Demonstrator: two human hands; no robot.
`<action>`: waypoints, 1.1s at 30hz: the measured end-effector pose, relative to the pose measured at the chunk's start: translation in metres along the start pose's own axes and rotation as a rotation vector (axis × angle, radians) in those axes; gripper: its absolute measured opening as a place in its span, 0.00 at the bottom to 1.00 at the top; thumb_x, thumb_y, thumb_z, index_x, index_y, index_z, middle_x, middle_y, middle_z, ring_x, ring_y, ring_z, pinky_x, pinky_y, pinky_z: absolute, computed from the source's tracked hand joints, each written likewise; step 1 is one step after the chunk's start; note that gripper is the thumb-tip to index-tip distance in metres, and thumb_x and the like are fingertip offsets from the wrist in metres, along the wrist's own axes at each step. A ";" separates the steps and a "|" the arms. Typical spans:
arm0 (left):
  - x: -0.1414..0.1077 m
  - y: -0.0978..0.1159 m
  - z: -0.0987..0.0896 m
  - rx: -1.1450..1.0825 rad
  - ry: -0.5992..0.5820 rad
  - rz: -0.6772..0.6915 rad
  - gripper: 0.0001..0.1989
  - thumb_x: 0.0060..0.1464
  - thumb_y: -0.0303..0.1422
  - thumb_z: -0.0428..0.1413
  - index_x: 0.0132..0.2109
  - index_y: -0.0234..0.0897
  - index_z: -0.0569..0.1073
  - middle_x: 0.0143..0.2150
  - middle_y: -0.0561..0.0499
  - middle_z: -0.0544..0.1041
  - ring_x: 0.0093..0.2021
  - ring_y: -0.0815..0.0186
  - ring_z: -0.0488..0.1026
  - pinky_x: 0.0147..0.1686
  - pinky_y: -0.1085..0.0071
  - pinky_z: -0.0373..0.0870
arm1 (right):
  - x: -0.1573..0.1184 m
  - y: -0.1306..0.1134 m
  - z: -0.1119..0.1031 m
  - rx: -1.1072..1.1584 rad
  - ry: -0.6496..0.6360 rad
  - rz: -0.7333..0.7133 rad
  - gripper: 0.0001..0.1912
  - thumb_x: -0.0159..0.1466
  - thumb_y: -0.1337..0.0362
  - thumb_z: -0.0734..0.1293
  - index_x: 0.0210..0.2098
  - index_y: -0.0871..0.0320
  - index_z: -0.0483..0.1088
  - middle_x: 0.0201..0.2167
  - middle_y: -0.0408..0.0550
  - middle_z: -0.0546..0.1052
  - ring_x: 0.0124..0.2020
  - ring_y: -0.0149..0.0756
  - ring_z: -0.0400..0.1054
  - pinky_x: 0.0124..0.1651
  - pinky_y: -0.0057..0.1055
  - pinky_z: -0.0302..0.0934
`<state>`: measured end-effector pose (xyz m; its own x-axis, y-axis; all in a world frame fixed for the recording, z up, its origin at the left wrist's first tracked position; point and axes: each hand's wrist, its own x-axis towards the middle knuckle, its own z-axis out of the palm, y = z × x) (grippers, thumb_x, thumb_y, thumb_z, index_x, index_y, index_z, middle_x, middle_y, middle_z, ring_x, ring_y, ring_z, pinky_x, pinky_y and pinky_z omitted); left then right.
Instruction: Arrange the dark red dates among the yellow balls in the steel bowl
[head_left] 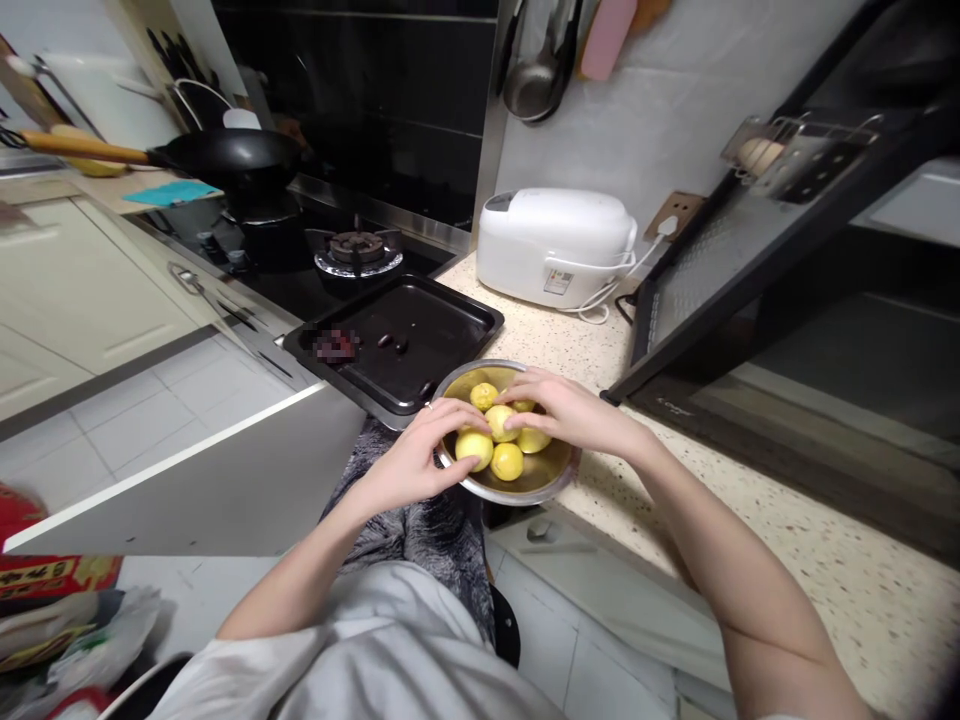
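A steel bowl [551,488] holds several round yellow lemons and sits at the counter's front edge, close to my body. My left hand [420,445] reaches in from the left, its thumb and fingers curved around a lemon [472,452] at the bowl's left side. From the right, my right hand [566,410] has its thumb and fingers on a lemon [499,424] at the top of the pile. Other lemons are partly hidden beneath my right hand. A lemon [508,463] at the front of the bowl lies apart from my fingers.
Left of the bowl lies a black baking tray [442,310] with a few dark pieces. Behind are a gas burner [356,250], a wok [232,155] and a white rice cooker [555,240]. A dark appliance [810,390] flanks the right. An open cabinet door [225,490] juts out at left.
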<state>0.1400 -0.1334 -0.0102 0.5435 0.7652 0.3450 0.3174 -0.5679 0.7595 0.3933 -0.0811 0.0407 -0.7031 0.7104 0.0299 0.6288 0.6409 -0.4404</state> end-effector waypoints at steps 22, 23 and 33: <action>-0.002 -0.001 0.013 0.285 0.027 0.011 0.19 0.69 0.41 0.54 0.62 0.45 0.76 0.64 0.46 0.77 0.71 0.52 0.64 0.75 0.38 0.33 | 0.001 0.000 0.005 -0.052 0.038 0.085 0.09 0.69 0.61 0.69 0.44 0.54 0.82 0.48 0.53 0.83 0.49 0.49 0.76 0.53 0.43 0.67; -0.002 -0.003 0.011 0.281 0.035 0.020 0.19 0.69 0.41 0.53 0.62 0.45 0.75 0.65 0.45 0.76 0.71 0.53 0.64 0.75 0.39 0.36 | 0.001 0.001 0.005 -0.051 0.043 0.092 0.09 0.68 0.61 0.70 0.44 0.54 0.82 0.48 0.53 0.82 0.49 0.49 0.76 0.53 0.43 0.67; 0.023 -0.091 -0.092 0.889 0.354 -0.456 0.31 0.62 0.38 0.58 0.70 0.34 0.66 0.70 0.33 0.67 0.69 0.42 0.63 0.64 0.46 0.65 | 0.002 -0.002 0.004 -0.040 0.027 0.136 0.10 0.68 0.61 0.71 0.46 0.54 0.82 0.50 0.51 0.82 0.52 0.50 0.75 0.56 0.44 0.67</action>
<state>0.0522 -0.0365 -0.0204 0.0172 0.9253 0.3788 0.9666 -0.1123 0.2306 0.3897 -0.0823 0.0380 -0.6015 0.7988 -0.0035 0.7309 0.5487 -0.4058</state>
